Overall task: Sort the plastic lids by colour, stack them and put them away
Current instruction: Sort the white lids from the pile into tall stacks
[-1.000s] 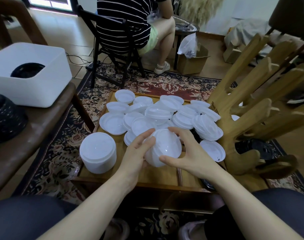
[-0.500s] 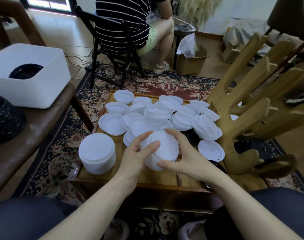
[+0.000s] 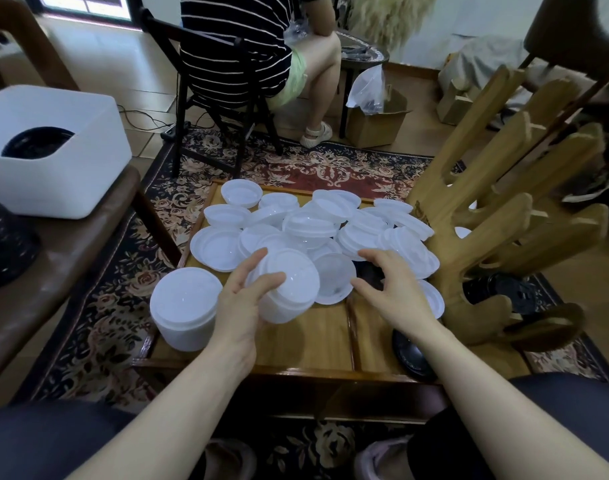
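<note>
One short stack of white round plastic lids (image 3: 289, 289) gripped by left hand (image 3: 239, 306), right hand (image 3: 396, 289) released, fingers spread over loose white lids (image 3: 310, 226), low wooden tray table (image 3: 316, 341).

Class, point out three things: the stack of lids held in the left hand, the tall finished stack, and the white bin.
held stack (image 3: 289, 289), head view, top lid.
tall stack (image 3: 185, 299), head view, top face.
white bin (image 3: 71, 181), head view, front wall.

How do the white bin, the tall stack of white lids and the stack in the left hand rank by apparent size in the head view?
1. white bin, clearly largest.
2. tall stack of white lids.
3. held stack in the left hand; similar width to the tall stack, so unsure.
</note>
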Available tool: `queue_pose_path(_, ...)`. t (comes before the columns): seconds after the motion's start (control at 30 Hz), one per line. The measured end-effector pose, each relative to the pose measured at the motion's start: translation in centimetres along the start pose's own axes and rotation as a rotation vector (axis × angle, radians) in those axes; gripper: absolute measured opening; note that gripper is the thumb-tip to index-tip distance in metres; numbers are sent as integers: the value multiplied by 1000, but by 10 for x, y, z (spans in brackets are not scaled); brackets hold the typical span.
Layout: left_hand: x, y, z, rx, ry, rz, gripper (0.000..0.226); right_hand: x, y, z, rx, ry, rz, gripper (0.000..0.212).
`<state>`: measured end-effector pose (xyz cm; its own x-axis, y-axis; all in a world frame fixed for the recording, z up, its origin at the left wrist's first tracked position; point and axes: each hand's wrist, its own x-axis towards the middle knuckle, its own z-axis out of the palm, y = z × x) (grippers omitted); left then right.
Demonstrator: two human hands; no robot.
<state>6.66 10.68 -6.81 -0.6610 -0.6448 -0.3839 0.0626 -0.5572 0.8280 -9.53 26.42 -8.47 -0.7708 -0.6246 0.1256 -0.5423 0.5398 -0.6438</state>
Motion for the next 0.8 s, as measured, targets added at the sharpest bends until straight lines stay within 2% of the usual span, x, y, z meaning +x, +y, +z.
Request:
queue_pose_path(0.17, -1, -2, 0, -29, 3, -16, 41, 11, 5, 14, -71, -95, 13, 55)
queue_pose_path(0.4, 0, -2, 1, -35, -6, -52, 42, 17, 5, 20, -107, -45, 41, 13)
queue_pose_path(0.5, 0, -4, 2, -22, -20, -49, 43, 15, 1, 14, -35, 0, 86, 9)
queue_pose_path(0.63, -3, -4, 2, 9, -59, -54, 45, 15, -9, -3, 131, 177, 132, 10)
queue_pose_path(0.7, -5, -2, 4, 14, -92, -76, 50, 16, -19, -13, 251, 277, 114, 11)
queue_pose_path(0.8, -7, -2, 6, -13, -134, -146, 63, 9, -35, -23, 408, 310, 19, 17)
